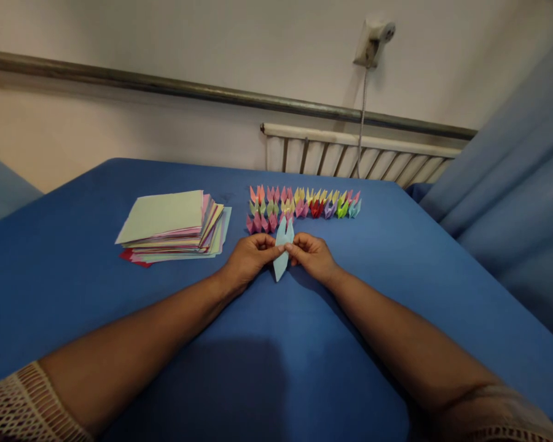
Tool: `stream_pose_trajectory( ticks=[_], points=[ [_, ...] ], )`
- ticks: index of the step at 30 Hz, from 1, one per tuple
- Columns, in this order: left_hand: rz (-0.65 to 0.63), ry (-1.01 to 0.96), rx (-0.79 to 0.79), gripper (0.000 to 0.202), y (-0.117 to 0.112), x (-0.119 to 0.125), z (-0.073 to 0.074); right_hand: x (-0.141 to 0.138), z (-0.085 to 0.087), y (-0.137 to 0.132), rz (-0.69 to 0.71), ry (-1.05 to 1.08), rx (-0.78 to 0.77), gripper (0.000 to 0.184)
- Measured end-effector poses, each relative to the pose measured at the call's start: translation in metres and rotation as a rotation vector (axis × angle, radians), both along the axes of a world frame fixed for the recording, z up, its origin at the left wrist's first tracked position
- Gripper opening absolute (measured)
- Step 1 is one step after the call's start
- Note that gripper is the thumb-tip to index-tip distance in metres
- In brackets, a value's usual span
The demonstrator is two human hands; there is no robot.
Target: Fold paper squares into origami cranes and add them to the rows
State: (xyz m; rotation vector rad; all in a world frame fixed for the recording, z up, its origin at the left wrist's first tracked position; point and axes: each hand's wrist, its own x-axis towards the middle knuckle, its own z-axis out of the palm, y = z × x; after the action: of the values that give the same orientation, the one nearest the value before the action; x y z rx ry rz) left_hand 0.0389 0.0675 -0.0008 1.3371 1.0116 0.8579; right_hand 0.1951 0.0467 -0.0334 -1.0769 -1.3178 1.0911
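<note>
Between my two hands is a light blue folded paper (pixel 281 261), long and narrow, with two pointed flaps at its far end and a single point towards me. My left hand (pixel 249 261) pinches its left edge, thumb on top. From the other side my right hand (pixel 314 256) grips the right edge, its thumb meeting the left one near the paper's middle. Just beyond stand rows of small folded paper figures (pixel 317 209) in pink, yellow, green, red, purple and blue. The fingers under the paper are partly hidden.
A stack of coloured paper sheets (pixel 166 218) lies left of my hands on the blue-covered table (pixel 378 270). Behind the table are a metal rail (pixel 203 91), a white radiator (pixel 341 138) and a wall socket (pixel 371 46) with a hanging cord. Blue curtain (pixel 511 159) hangs at right.
</note>
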Motion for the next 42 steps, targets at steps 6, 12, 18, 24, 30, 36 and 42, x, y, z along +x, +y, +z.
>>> stream_pose_trajectory(
  ticks=[6, 12, 18, 24, 30, 36, 42],
  points=[
    [-0.034, -0.036, -0.016, 0.022, 0.0005, -0.0014, -0.0013, 0.0024, 0.0014, -0.0001, -0.003, -0.051, 0.029, 0.031],
    [-0.035, -0.027, 0.002, 0.021, -0.0008, -0.0007, 0.0013, 0.0013, 0.0021, 0.0001, -0.012, -0.037, 0.025, 0.031],
    [-0.048, -0.033, 0.022, 0.025, 0.0018, -0.0008, -0.003, 0.0029, -0.0004, 0.0011, -0.009, -0.017, 0.038, 0.032],
    [-0.052, -0.041, 0.052, 0.027, 0.0029, -0.0017, -0.0038, 0.0068, -0.0042, 0.0035, -0.018, -0.028, 0.06, 0.033],
    [-0.039, -0.052, 0.065, 0.024, 0.0019, -0.0011, -0.0031, 0.0072, -0.0034, 0.0031, 0.002, -0.013, 0.059, 0.033],
    [0.001, -0.038, 0.104, 0.026, 0.0037, -0.0004, -0.0072, 0.0068, -0.0026, 0.0021, 0.041, 0.024, 0.055, 0.031],
    [0.062, 0.049, 0.332, 0.018, 0.0018, -0.0034, -0.0073, 0.0045, -0.0002, 0.0019, 0.084, 0.058, 0.035, 0.03]
  ],
)
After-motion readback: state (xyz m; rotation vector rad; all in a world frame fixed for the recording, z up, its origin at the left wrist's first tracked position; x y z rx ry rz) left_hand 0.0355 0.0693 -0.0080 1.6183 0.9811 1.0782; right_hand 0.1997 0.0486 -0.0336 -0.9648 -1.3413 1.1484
